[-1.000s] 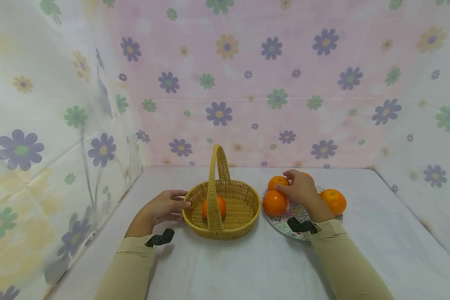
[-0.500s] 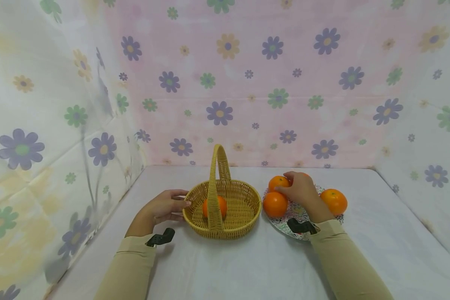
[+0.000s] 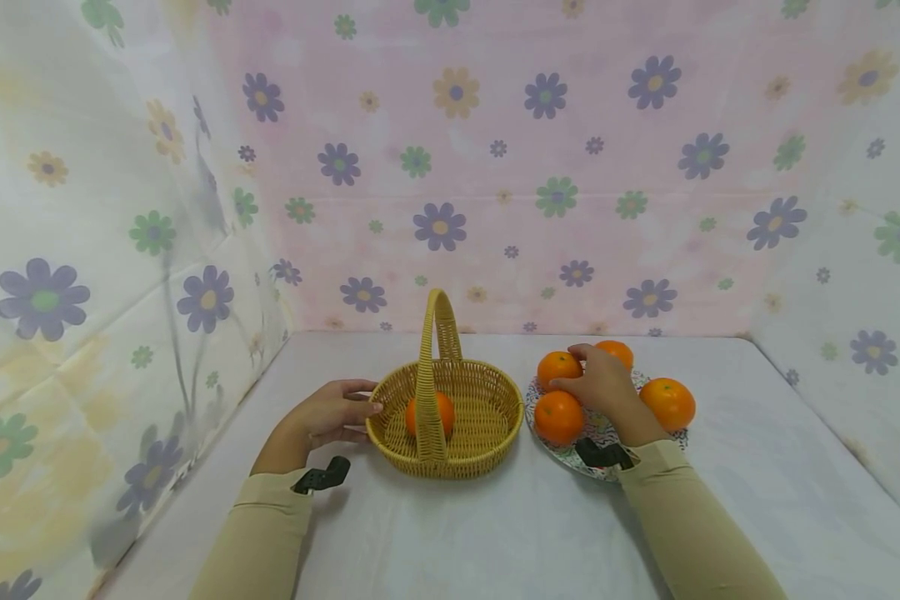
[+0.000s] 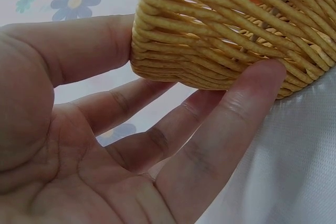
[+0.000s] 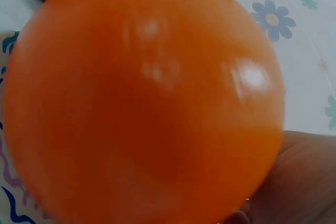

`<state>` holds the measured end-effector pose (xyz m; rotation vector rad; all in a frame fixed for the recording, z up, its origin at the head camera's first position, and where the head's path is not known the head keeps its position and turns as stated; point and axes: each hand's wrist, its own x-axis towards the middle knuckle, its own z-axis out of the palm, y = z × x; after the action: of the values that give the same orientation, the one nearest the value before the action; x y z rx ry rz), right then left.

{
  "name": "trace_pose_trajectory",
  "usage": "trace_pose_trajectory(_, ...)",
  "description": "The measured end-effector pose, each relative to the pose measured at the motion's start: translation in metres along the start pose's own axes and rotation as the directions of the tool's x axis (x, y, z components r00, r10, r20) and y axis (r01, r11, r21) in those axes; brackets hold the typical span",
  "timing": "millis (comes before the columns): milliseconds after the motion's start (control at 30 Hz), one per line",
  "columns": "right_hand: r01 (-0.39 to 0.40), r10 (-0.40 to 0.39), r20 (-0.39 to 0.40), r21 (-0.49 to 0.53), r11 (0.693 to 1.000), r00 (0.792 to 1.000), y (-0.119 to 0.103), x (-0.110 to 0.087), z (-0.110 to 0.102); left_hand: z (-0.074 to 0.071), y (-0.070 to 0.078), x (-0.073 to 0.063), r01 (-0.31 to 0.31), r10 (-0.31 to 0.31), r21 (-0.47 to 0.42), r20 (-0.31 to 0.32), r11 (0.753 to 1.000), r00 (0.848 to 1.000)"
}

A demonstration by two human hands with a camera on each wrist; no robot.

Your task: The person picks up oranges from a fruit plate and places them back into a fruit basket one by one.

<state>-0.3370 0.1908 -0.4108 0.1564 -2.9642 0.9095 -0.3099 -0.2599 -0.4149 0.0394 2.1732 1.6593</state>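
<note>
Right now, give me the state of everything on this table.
Basket: upright
Basket orange: inside, partly behind the handle
Plate: flat, partly covered
Left hand: touching the basket
Right hand: gripping the back-left orange
Front-left orange: on the plate, not held
Back orange: partly hidden by the right hand
Right orange: not held

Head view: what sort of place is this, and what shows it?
Probably a staged tabletop booth: flower-printed sheeting lines three sides of a white-covered table, which bears a basket and a plate of orange fruit.
</note>
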Motion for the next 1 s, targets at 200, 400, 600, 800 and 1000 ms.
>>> trace_pose_trajectory(200,-0.012,0.012,0.017,0.025,1.000,1.000,0.0032,0.0020,0.0017,0.0000,0.0001,0.0005,-0.004,0.004,-0.002,0.005,1.000,1.000)
trace_pose_trajectory(400,-0.011,0.010,0.007,0.054,0.999,1.000,0.0055,0.0027,0.0035,-0.0002,-0.0002,0.0012,-0.004,0.004,-0.003,0.004,1.000,1.000)
trace_pose_trajectory(600,-0.008,0.009,-0.016,0.066,0.998,1.000,0.0044,0.0010,0.0016,-0.0001,-0.0005,0.0015,-0.001,0.001,0.001,-0.002,1.000,1.000)
trace_pose_trajectory(800,-0.015,0.017,-0.027,0.080,0.997,0.999,0.0047,0.0009,0.0005,0.0007,-0.0013,0.0009,0.010,-0.010,0.002,-0.009,1.000,1.000)
trace_pose_trajectory(1000,-0.006,0.009,-0.055,0.064,0.998,0.998,0.0083,0.0036,0.0002,0.0017,-0.0006,0.0001,0.017,-0.017,0.005,-0.021,1.000,1.000)
